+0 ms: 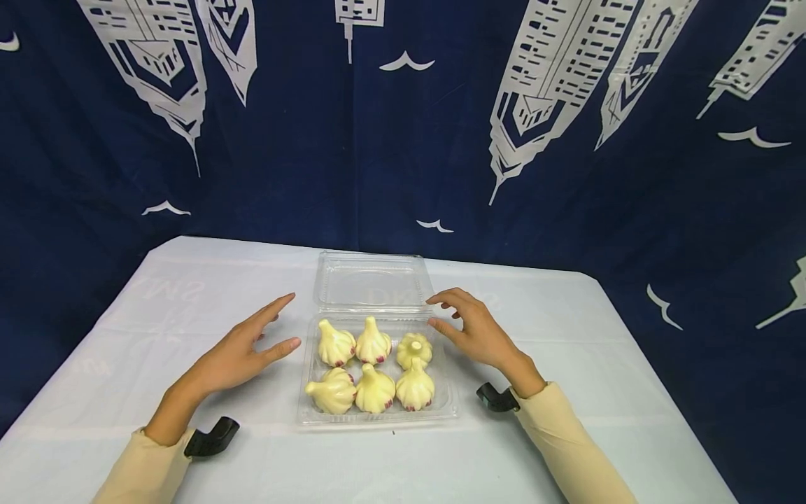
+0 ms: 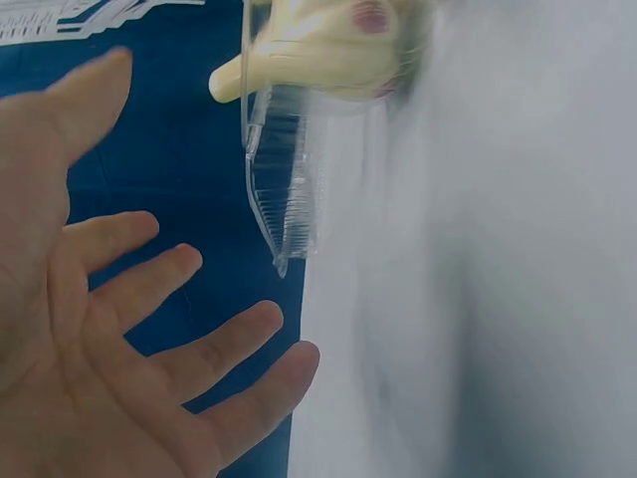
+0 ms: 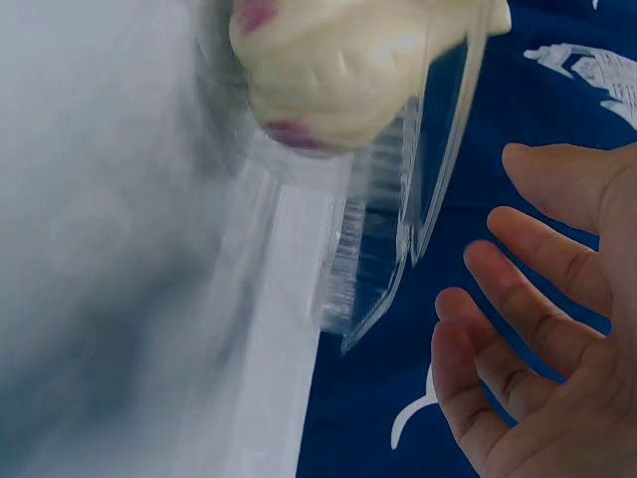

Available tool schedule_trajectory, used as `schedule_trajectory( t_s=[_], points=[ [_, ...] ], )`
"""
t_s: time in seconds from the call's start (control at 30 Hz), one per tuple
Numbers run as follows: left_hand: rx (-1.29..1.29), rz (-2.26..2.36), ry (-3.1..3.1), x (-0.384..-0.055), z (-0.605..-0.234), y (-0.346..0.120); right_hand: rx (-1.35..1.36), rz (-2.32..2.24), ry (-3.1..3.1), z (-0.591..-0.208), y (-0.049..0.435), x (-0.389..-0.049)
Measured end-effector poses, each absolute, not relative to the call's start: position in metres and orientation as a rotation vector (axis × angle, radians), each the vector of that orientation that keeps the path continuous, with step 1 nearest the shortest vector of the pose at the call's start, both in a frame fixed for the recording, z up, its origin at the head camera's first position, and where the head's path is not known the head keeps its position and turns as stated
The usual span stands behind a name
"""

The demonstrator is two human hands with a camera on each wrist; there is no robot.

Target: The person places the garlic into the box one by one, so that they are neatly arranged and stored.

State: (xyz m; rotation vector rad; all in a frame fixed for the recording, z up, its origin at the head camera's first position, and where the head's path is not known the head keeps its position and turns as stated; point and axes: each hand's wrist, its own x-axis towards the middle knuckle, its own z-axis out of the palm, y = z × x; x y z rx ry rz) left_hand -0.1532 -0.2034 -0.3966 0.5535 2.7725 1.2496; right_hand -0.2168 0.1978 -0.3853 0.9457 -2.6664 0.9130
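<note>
A clear plastic clamshell box (image 1: 445,392) lies on the table with its lid (image 1: 374,283) folded back, away from me. Several pale garlic bulbs (image 1: 375,388) with purple-pink marks sit in two rows inside its base. On the left, my left hand (image 1: 242,353) hovers beside the box, thumb and fingers spread. My right hand (image 1: 475,329) is at the far right corner near the hinge, its fingers loosely bent and holding nothing. Both wrist views show bare palms, with the box wall and a garlic bulb (image 2: 328,50) beyond the left fingers and another garlic bulb (image 3: 328,75) beyond the right.
A white cloth covers the table (image 1: 252,455). Behind its far edge hangs a dark blue curtain (image 1: 352,175) printed with white buildings and birds. Black wrist-worn devices stick out by the left sleeve (image 1: 147,465) and the right sleeve (image 1: 567,441).
</note>
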Motion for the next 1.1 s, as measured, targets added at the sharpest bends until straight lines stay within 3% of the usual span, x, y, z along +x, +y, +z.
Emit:
schedule_trajectory(
  t_s=[0.27, 0.57, 1.1],
  points=[
    [0.469, 1.414, 2.646, -0.183, -0.39, -0.203, 0.831, 1.071, -2.656, -0.391, 0.202, -0.234],
    [0.305, 1.674, 2.363, -0.212, -0.399, -0.19, 0.45, 1.475, -2.796, -0.398, 0.196, -0.241],
    [0.251, 1.852, 2.101, -0.224, -0.416, -0.173, 0.31, 2.109, -2.722, -0.403, 0.194, -0.245]
  ],
)
